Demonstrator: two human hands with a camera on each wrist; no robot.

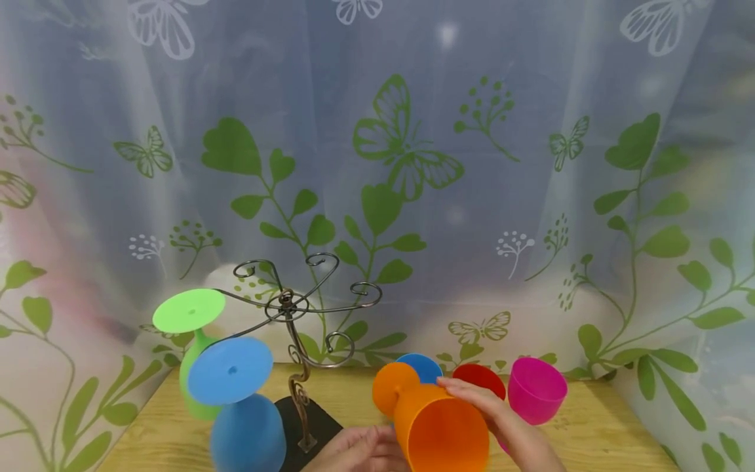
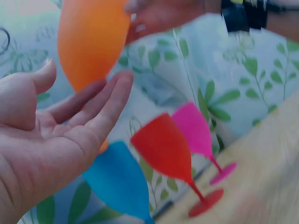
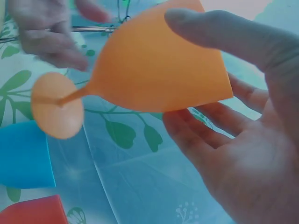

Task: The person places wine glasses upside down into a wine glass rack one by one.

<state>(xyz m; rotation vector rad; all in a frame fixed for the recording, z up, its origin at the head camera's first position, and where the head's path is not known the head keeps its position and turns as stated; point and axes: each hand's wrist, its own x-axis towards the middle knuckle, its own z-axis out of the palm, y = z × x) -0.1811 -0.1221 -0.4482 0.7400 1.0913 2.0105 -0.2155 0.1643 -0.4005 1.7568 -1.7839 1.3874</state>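
Orange cup (image 1: 439, 426) is held off the table (image 1: 607, 432) by the right hand (image 1: 501, 419): bowl clamped between thumb and fingers, cup tipped over, mouth turned toward the person, foot pointing away. Left hand (image 1: 362, 451) is placed just left of the grip, near the cup's stem end; fingers are extended, thumb spread apart, nothing gripped. Whether the cup is touched by it can't be told. Just beyond the grip, a blue cup (image 1: 421, 367) is partly hidden by the orange one. Red cup (image 1: 480, 379) is set beyond the gripping fingers, pink cup (image 1: 535, 391) to their right. Well left of the grip, green cup (image 1: 189, 311) and second blue cup (image 1: 248, 426) are hung upside down from the metal stand (image 1: 286, 300).
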